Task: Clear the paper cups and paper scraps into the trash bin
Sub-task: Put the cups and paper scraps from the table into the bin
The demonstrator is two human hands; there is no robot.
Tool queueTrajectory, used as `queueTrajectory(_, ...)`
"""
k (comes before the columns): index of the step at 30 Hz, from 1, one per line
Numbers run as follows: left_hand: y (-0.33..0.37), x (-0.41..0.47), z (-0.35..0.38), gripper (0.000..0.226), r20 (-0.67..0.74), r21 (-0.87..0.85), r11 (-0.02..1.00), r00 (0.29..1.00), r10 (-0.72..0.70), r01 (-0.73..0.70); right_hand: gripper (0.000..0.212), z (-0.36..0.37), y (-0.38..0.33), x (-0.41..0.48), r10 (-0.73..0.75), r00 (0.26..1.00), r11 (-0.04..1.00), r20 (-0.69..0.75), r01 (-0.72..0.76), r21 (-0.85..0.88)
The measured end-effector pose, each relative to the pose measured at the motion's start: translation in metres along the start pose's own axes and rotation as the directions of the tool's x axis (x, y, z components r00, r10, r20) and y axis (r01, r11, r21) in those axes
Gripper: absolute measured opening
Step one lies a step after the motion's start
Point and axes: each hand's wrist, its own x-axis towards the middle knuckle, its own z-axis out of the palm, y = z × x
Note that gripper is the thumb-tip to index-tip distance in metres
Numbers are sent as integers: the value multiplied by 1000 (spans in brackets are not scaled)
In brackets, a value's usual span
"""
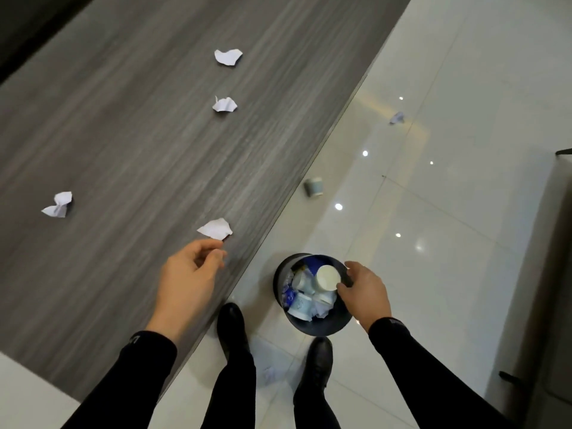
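Observation:
Over the grey wood table [133, 140], my left hand [188, 277] hovers with its fingers apart and nothing in it. Its fingertips are just short of a crumpled white paper scrap [215, 229] near the table edge. Three more scraps lie on the table, at the left [58, 205], the middle [224, 104] and the far end [228, 56]. The dark round trash bin [318, 328] stands on the floor by my feet, with several paper cups and scraps inside. My right hand [365, 292] is above its rim, fingers against a white paper cup [327, 278] at the bin's mouth.
A paper cup [313, 187] lies on its side on the glossy white tile floor beside the table edge. One scrap [397, 117] lies farther out on the floor, another [269, 374] between my black shoes. A grey piece of furniture [554, 274] stands at the right.

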Motion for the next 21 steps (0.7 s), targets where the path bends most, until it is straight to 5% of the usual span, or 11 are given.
queueTrajectory(9, -26, 5, -74, 24, -139, -15, 999, 989, -41, 40, 30, 25, -146, -2, -364, 930, 928, 51, 358, 103)
queueTrajectory(12, -44, 7, -107, 25, -200, -37, 997, 977, -70, 63, 39, 52, -199, -2, -460, 885, 888, 77, 460, 13)
queueTrajectory(17, -70, 12, -144, 26, -269, -101, 989, 954, -129, 105, 58, 91, -232, 6, -422, 888, 862, 185, 456, -221)
queueTrajectory(21, -88, 14, -162, 23, -298, -132, 984, 942, -154, 119, 39, 104, -226, 23, -461, 867, 806, 190, 499, -318)
